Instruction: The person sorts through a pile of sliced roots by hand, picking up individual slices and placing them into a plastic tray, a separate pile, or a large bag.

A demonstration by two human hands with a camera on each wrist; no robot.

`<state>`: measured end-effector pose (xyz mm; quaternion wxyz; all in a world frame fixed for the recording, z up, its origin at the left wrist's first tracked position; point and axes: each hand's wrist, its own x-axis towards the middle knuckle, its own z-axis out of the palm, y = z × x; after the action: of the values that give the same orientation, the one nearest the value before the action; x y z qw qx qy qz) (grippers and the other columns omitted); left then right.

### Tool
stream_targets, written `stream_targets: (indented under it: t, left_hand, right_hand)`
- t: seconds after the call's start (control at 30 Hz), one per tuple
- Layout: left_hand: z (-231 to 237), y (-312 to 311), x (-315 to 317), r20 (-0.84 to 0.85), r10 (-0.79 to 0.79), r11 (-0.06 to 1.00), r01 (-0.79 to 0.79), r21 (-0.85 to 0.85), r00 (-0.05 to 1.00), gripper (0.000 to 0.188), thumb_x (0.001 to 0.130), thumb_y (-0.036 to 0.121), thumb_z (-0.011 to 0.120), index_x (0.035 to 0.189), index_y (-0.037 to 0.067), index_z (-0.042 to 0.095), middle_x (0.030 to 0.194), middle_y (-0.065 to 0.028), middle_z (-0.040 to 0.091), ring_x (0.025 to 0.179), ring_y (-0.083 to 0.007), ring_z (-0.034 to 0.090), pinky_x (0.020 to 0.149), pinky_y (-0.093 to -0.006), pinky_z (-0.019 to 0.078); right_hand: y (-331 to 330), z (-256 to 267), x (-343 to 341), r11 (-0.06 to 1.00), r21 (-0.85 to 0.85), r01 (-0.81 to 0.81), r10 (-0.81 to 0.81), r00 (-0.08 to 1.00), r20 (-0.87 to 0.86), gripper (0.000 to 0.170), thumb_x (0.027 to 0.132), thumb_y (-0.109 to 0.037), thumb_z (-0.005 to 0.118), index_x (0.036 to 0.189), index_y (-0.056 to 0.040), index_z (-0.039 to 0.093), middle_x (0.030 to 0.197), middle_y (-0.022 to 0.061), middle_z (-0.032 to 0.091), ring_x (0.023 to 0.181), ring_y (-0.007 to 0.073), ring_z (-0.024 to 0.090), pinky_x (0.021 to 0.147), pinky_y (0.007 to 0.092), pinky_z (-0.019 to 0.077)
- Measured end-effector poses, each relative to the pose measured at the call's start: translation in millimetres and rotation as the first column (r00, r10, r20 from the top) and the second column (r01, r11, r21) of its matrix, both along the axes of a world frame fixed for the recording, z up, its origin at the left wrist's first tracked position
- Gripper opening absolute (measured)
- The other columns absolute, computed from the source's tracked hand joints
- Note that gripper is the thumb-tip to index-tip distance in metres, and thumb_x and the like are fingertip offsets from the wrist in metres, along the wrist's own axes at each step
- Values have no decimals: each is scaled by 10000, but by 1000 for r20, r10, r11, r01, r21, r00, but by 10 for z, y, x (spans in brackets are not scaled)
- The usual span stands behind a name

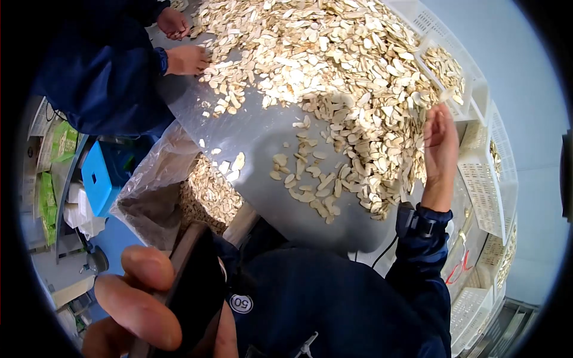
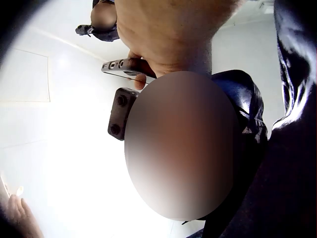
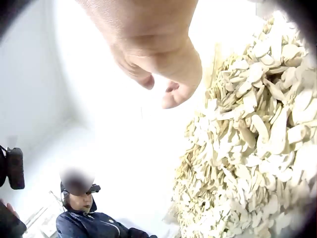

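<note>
My left hand [image 1: 140,298] grips a dark, flat phone [image 1: 194,292] close to the head camera, fingers curled along its edge. The left wrist view shows the end of the same phone [image 2: 130,66] beyond the wrist. On the right, my right hand [image 1: 440,146] is raised at the edge of a heap of pale dried slices [image 1: 382,101]. A single slice [image 1: 446,94] shows just beyond its fingertips, in front of a white basket [image 1: 477,83]. In the right wrist view the right hand [image 3: 163,64] has loosely bent fingers with nothing visible between them.
Another person's hands [image 1: 186,59] touch the heap's far left on the grey table [image 1: 250,143]. A plastic-lined container of slices [image 1: 209,194] stands below the table's left edge, near a blue stool [image 1: 101,176]. Perforated white baskets [image 1: 480,185] line the right side, near red-handled scissors [image 1: 458,268].
</note>
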<state>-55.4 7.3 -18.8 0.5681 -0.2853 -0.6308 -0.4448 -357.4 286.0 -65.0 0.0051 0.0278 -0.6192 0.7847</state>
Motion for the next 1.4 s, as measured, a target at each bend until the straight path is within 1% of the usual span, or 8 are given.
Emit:
stream_targets:
  t: [0.13, 0.27, 0.33, 0.6, 0.87, 1.03, 1.17, 1.4]
  left_hand:
    - [-17, -35, 28, -45, -31, 999, 32, 11, 999, 694, 1031, 335, 517, 1636, 425, 189, 1726, 100, 85, 1413, -391, 335, 1114, -619, 382]
    - [6, -66, 9, -112, -35, 998, 40, 41, 993, 695, 1030, 334, 518, 1635, 428, 189, 1725, 105, 87, 1428, -376, 323, 1134, -624, 355]
    - [19, -78, 13, -143, -38, 998, 46, 53, 989, 696, 1030, 334, 518, 1635, 429, 188, 1724, 107, 89, 1436, -368, 317, 1144, -627, 342]
    - [41, -155, 164, -65, -43, 999, 45, 21, 997, 692, 1030, 338, 515, 1634, 436, 191, 1722, 116, 92, 1461, -339, 289, 1167, -630, 300]
    - [20, -192, 282, 74, -73, 997, 74, -19, 995, 685, 1031, 346, 509, 1632, 443, 195, 1721, 124, 95, 1484, -310, 259, 1185, -631, 261]
    - [36, -221, 348, 186, -109, 992, 119, -43, 976, 682, 1031, 350, 505, 1632, 448, 198, 1720, 129, 96, 1498, -292, 240, 1195, -632, 236]
    - [-34, -184, 312, 157, -130, 991, 135, -22, 979, 689, 1028, 352, 512, 1634, 443, 198, 1720, 137, 102, 1507, -290, 226, 1193, -620, 255]
    - [-1, -134, 197, 163, -34, 999, 29, 31, 986, 471, 980, 261, 624, 1339, 368, 339, 1427, 106, 292, 1347, -246, 351, 1129, -561, 389]
  right_hand:
    - [-40, -377, 153, 887, 381, -261, 291, 956, -23, 225, 1046, -231, 624, 1186, -72, 699, 884, 10, 692, 713, 85, 619, 622, 220, 487]
    - [-488, -616, 659, 261, 843, -471, 754, 644, 126, 211, 970, -73, 677, 1175, -30, 699, 925, 74, 717, 763, 152, 653, 685, 297, 534]
    - [-717, -939, 756, 181, 937, -299, 846, 533, 7, 247, 914, -29, 645, 1151, -49, 710, 1011, 150, 710, 820, 335, 687, 759, 390, 567]
    - [-1027, -1327, 963, 99, 991, -93, 828, 560, -30, 266, 856, -25, 670, 1112, -85, 707, 1019, 129, 612, 1054, 346, 617, 854, 407, 533]
    - [-421, -1122, 886, 535, 491, -688, 589, 720, 367, 161, 941, -137, 732, 1042, -28, 670, 858, 26, 691, 818, 123, 684, 694, 280, 535]
    - [29, -994, 1254, 833, 1, -553, 507, 765, 397, 136, 1000, -101, 651, 1116, -34, 628, 783, -24, 599, 789, 105, 642, 674, 254, 501]
    - [375, -1070, 1335, 695, 144, -705, 540, 643, 544, 194, 948, -136, 690, 1111, -34, 657, 723, 2, 600, 687, 144, 612, 613, 309, 487]
    - [124, -1224, 1525, -120, 825, -552, 750, 494, 439, 224, 999, -215, 611, 941, -16, 697, 769, 177, 690, 746, 385, 676, 717, 488, 522]
